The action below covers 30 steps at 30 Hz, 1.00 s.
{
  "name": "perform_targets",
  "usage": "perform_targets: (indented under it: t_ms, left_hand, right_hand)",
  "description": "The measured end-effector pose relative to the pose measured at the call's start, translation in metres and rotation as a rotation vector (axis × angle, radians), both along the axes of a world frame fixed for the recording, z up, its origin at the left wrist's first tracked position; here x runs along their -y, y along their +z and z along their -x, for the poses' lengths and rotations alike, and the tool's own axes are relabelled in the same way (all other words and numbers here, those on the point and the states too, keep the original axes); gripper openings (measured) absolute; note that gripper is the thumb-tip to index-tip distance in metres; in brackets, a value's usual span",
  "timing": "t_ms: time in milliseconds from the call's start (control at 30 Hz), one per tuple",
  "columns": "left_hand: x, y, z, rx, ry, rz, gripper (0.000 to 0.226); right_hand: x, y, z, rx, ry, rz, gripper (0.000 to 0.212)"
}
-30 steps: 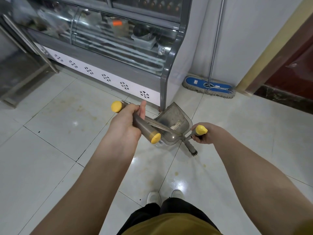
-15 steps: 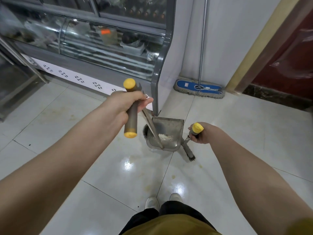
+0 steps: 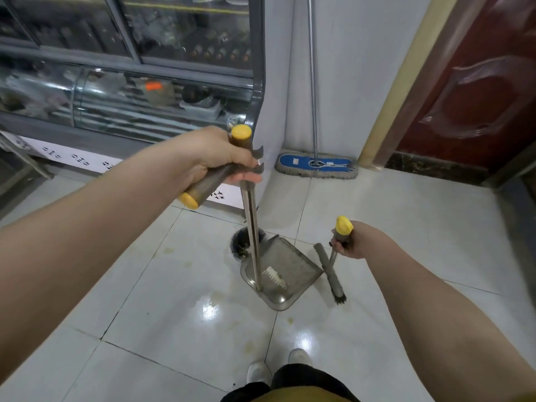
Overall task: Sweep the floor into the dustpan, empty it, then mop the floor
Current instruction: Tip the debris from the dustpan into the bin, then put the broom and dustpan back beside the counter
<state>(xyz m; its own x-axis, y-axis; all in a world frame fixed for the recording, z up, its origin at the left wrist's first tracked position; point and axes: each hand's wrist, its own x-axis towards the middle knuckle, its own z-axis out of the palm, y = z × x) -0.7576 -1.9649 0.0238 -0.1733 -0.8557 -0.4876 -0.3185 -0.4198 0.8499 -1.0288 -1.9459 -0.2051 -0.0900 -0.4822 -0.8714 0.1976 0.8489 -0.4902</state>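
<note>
Left hand [image 3: 223,158]: was wrapped tight round the grey crossbar grip with yellow end caps at the top of the dustpan's long metal shaft, fingers curled under and thumb over.
Right hand [image 3: 351,242]: was closed round the top of the broom's short handle, just below its yellow cap, with the fingers fully curled.
Dustpan [image 3: 293,271]: was a grey see-through pan down on the floor [image 3: 145,314], near the corner where the cabinet met the wall. Its shaft rose almost upright to the left hand.
Litter [image 3: 274,278]: was a small pale heap that lay inside the pan, just beside the foot of the shaft.
Broom [image 3: 333,274]: was a narrow grey head, tilted, just beside the pan's right edge; whether it touched the pan could not be told. Its dark bristle tip pointed towards the person.
Drain [image 3: 240,245]: was a round dark opening in the floor, partly hidden behind the pan's far edge.
Mop [image 3: 316,165]: had a blue flat head that lay on the floor against the wall [image 3: 348,82], well apart from the pan, with its metal pole standing up.
Display cabinet [image 3: 130,91]: was glass-fronted and stood along the floor's far left edge.
Door [image 3: 478,91]: was dark red and stood at the far right.
Shoes [image 3: 258,372]: were pale and stood at the floor's near edge.
</note>
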Motion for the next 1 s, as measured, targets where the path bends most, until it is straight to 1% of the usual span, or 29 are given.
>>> perform_targets:
  t_ms: [133,200,300,367,633,767,1000]
  left_hand:
    - [0.006,0.001,0.015,0.108,-0.193,0.068,0.011]
    - [0.01,0.001,0.02,0.187,-0.278,0.107,0.017]
    - [0.014,0.004,0.033,0.317,-0.455,0.236,0.014]
    - [0.017,0.007,0.044,0.382,-0.524,0.312,0.01]
    - [0.063,0.005,0.107,0.454,-0.64,0.427,0.014]
    - [0.104,-0.004,0.138,0.502,-0.708,0.465,0.021]
    - [0.169,-0.017,0.198,0.59,-0.81,0.514,0.023]
  right_hand:
    - [-0.007,0.005,0.02,0.038,-0.093,0.01,0.03]
    - [-0.01,0.009,0.027,0.05,-0.139,0.016,0.032]
    - [-0.014,0.019,0.04,0.043,-0.179,0.012,0.032]
    - [-0.016,0.027,0.048,0.054,-0.205,0.007,0.032]
    - [0.011,0.052,0.095,0.129,-0.289,0.045,0.034]
    - [0.044,0.057,0.128,0.159,-0.261,0.025,0.034]
    - [0.119,0.061,0.192,0.174,-0.231,-0.005,0.033]
